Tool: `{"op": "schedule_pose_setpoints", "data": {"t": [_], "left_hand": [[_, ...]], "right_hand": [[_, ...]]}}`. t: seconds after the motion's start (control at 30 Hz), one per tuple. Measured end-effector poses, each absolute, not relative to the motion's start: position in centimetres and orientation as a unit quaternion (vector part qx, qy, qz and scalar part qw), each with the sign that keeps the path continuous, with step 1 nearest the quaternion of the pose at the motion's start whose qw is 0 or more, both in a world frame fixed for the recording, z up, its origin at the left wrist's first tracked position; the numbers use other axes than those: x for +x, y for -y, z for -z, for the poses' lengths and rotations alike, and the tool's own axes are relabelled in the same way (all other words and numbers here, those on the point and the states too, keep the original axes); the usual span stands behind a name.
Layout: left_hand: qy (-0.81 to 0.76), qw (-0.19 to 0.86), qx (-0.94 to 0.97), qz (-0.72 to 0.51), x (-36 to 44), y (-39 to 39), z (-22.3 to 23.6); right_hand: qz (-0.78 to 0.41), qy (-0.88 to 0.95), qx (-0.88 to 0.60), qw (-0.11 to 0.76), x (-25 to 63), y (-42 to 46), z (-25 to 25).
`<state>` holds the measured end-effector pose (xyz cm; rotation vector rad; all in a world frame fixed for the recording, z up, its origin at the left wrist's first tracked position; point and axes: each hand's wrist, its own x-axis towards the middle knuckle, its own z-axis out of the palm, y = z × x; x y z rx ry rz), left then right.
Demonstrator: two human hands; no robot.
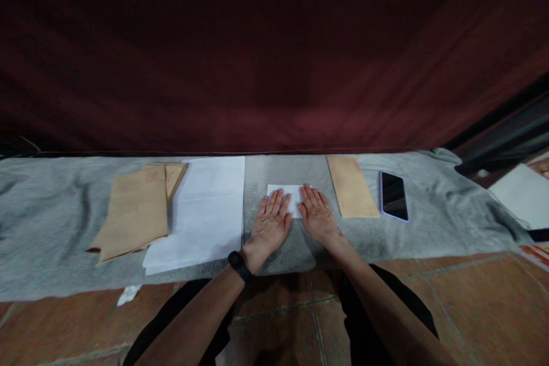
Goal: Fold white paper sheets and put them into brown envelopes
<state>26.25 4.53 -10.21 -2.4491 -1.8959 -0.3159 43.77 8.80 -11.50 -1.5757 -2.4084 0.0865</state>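
A small folded white sheet of paper [294,203] lies on the grey cloth in front of me. My left hand [271,222] rests flat on its left part, fingers stretched out, a black band on the wrist. Over the right part lies my right hand [317,216], also flat with fingers extended. Both palms face down, and the paper's middle shows between the thumbs. Left of my hands is a stack of larger white sheets [210,211]. To the right, a single brown envelope [352,187] lies flat.
Several brown envelopes [137,211] overlap at the left, beside the white sheets. A phone [393,197] in a purple case lies right of the single envelope. The grey cloth [446,200] ends at the tiled floor [484,291]. A dark red curtain [274,68] hangs behind.
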Motion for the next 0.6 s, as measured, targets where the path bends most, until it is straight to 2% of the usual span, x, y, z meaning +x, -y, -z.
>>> {"op": "schedule_pose_setpoints", "data": {"t": [0.6], "left_hand": [[0.615, 0.010, -0.783, 0.094, 26.4, -4.6, 10.3]], "right_hand": [[-0.012, 0.817, -0.565, 0.113, 45.2, -8.8, 11.4]]}}
